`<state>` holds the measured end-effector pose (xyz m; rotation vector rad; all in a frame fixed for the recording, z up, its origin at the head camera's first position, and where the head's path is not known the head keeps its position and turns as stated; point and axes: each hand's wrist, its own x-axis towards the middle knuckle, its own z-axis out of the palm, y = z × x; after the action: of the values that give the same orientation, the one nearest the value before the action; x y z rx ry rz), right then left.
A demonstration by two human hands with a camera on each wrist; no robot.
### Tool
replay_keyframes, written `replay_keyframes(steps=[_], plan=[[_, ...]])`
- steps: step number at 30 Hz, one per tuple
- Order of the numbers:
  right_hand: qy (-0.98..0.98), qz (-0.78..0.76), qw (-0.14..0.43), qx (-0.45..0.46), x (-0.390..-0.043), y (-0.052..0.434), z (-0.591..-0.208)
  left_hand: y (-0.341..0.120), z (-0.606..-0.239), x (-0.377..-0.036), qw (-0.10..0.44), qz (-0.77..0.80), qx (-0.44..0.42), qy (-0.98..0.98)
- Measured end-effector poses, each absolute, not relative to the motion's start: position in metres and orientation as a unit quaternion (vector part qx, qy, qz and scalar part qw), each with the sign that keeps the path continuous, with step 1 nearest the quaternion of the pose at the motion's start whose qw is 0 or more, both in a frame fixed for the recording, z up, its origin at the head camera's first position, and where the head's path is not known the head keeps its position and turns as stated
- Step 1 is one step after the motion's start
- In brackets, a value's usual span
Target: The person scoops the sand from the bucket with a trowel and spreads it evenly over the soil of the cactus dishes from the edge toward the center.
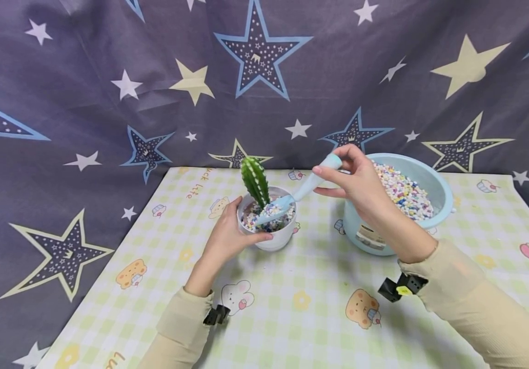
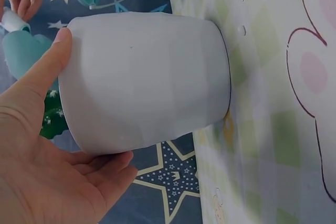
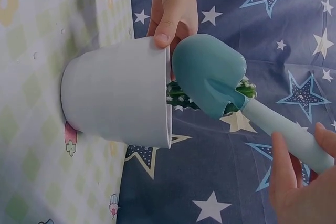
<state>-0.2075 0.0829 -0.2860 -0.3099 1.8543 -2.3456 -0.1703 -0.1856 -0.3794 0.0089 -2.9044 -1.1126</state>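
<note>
A white plant pot (image 1: 276, 241) stands on the table, holding a green cactus (image 1: 255, 182) and multicoloured pebbles. My left hand (image 1: 227, 230) grips the pot's near left side, with the thumb (image 2: 58, 51) at the rim and the fingers round the far side. My right hand (image 1: 361, 182) pinches the handle end of a light blue trowel (image 1: 312, 179) between thumb and fingers. The trowel's blade (image 3: 210, 74), loaded with pebbles in the head view, is over the pot mouth beside the cactus. Its underside faces the right wrist view.
Right of the pot, a light blue bucket (image 1: 444, 205) contains many small coloured pebbles (image 1: 403, 192). The right forearm passes in front of it. A checked cloth (image 1: 292, 328) with cartoon prints covers the table. Behind hangs a dark curtain (image 1: 163, 31) with stars.
</note>
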Motion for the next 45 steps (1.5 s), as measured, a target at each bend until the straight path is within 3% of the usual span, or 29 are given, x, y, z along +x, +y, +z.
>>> replay_keyframes(steps=[15,30,45], plan=[[0.638,-0.76,0.056,-0.111,-0.207,0.075,-0.284,-0.183,-0.381,-0.169,0.022,-0.341,0.025,-0.939],[0.66,-0.737,0.039,-0.141,-0.208,0.068,-0.282,-0.198,-0.382,-0.171,-0.015,-0.382,-0.026,-0.924],[0.676,-0.715,0.018,-0.176,-0.206,0.058,-0.279,-0.19,-0.381,-0.168,0.013,-0.377,0.011,-0.926]])
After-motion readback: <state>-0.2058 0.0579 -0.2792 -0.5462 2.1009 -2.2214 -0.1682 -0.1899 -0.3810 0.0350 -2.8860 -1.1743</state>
